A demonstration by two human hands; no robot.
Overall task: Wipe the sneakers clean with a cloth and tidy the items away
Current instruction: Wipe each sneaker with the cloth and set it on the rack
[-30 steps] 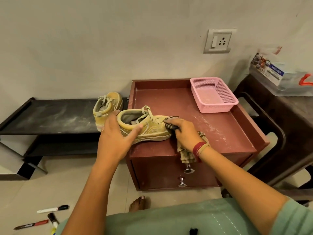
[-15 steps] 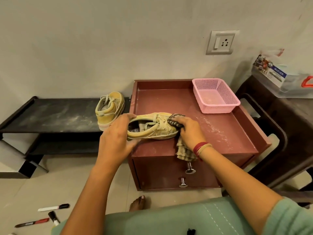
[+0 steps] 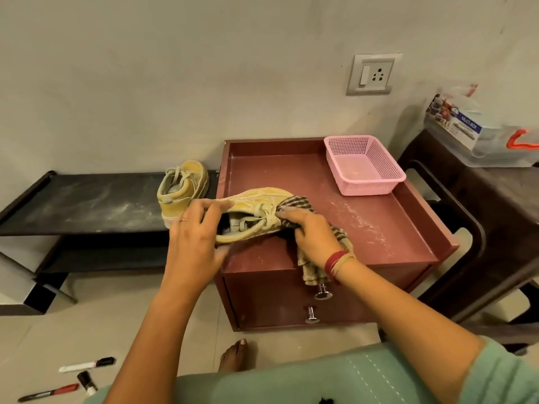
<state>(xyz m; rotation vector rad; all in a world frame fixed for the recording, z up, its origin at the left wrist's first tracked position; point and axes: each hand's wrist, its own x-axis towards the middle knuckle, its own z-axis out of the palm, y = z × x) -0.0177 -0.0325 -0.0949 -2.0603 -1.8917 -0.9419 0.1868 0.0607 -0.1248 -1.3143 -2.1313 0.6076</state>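
Yellow sneaker [image 3: 256, 199], tipped sideways, is held over the 7 o'clock corner of the cabinet [image 3: 364, 228]. Heel is gripped by the left hand [image 3: 195, 237] at 9 o'clock; cloth [image 3: 294, 204] is clutched against the toe by the right hand [image 3: 309, 231]. Judged best: heel braced, strokes short.

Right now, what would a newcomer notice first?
A yellow sneaker is held at the maroon cabinet: the left hand grips its heel, the right hand presses a checked cloth to its toe. The second sneaker stands on the black shelf; a pink basket sits at the cabinet's back.
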